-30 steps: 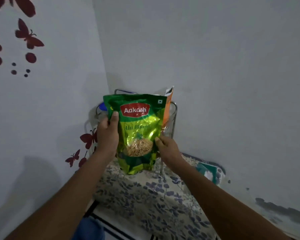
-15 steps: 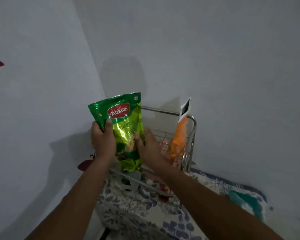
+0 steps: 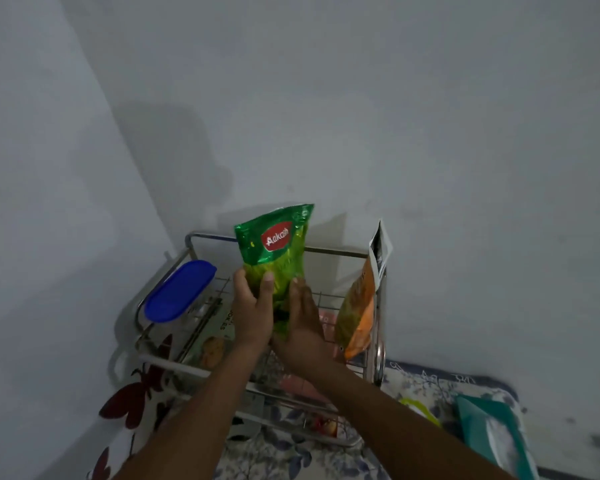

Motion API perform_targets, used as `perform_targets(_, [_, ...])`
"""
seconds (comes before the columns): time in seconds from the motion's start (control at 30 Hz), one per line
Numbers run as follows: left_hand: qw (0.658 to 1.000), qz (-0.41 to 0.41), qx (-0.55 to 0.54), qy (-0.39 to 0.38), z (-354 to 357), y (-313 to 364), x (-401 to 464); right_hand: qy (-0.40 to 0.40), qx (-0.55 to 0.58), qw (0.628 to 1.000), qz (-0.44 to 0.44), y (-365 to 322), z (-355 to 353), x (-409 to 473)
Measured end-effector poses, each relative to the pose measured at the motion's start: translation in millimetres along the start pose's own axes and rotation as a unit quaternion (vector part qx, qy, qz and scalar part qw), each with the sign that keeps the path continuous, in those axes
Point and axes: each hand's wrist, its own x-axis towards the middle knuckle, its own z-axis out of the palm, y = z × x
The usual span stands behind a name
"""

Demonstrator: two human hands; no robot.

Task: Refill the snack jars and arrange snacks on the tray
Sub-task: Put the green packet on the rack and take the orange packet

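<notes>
Two hands hold a green Aakash snack pouch (image 3: 280,251) upright over the wire rack (image 3: 336,251): the left hand (image 3: 252,311) grips its lower left side, the right hand (image 3: 303,329) presses flat against its right side. Left in the rack lies a blue-lidded container (image 3: 179,291), right leans an orange snack packet (image 3: 359,315); nearer right, a teal packet (image 3: 492,433) lies on the floral cloth (image 3: 284,459)

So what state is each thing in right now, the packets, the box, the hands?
Green snack packet: upright, held above the wire rack.
Left hand: grips the packet.
Right hand: flat against the packet.
Orange packet: leaning in the rack.
Blue-lidded container: lid on.
</notes>
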Motion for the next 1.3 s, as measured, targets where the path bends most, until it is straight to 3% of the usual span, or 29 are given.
perform_targets(0.2, [0.997,-0.007,0.058,-0.057,-14,-31,-2,0.013,0.001,1.0,0.026,8,15,2])
perform_targets(0.4, [0.992,-0.004,0.111,-0.062,-22,-37,-3,0.021,0.039,0.997,0.06,2,15,4])
perform_targets(0.73, [0.995,-0.053,0.047,-0.074,-13,-30,-17,0.021,0.112,0.987,0.112,2,3,1])
perform_targets(1.0, [0.996,-0.059,0.024,-0.06,-18,-29,-20,-0.01,0.071,0.993,0.091,7,-2,-8])
perform_targets(1.17, [0.995,-0.048,0.048,-0.072,-22,-33,-25,0.013,0.053,0.996,0.069,8,4,-20])
perform_targets(1.3, [0.997,0.002,0.076,-0.015,-25,-28,-38,0.059,0.046,0.996,0.038,0,3,-29])
